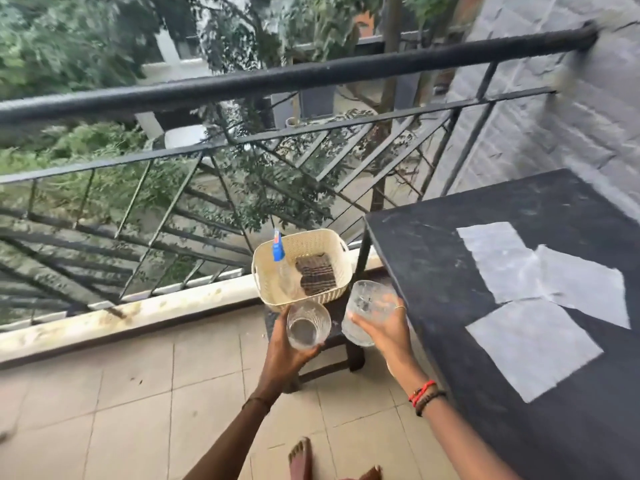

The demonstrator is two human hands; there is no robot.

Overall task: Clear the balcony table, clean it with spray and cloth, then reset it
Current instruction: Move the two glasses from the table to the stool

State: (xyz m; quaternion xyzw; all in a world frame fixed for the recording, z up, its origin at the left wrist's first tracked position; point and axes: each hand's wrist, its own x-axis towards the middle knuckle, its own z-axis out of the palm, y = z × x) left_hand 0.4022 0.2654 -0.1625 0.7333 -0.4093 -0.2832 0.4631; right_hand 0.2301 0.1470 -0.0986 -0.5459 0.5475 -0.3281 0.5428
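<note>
BALCONY: Working from a remote seat, I am holding two clear glasses just off the near-left corner of the black table (433,271), above a small dark stool (355,355). My left hand (287,344) is cupping the smaller glass (306,327) from below, thumb up one side and fingers curling round the base, with the mouth tilting toward the camera. My right hand (384,330) is wrapping the patterned glass (367,306) from the table side, fingers curling round its wall, a ring showing on one of them. That glass is leaning left. Both are looking empty, and I am judging that they are being held off the tabletop so the surface can be wiped.

The cleaning kit is waiting close by. A cream basket (332,252) is sitting on the stool just beyond the glasses. The spray bottle (278,252), blue nozzle up, is leaning in its left corner, and a dark striped cloth (317,275) is lying on its floor beside the bottle. Neither is being touched.

Three pale sheets (530,344) are lying on the tabletop, meeting at their corners, so by my reading the clearing is only partly done. The strip of stool in front of the basket is looking like the likely landing spot. It is narrow, so I would be setting the glasses down one at a time to avoid knocking them together.
</note>
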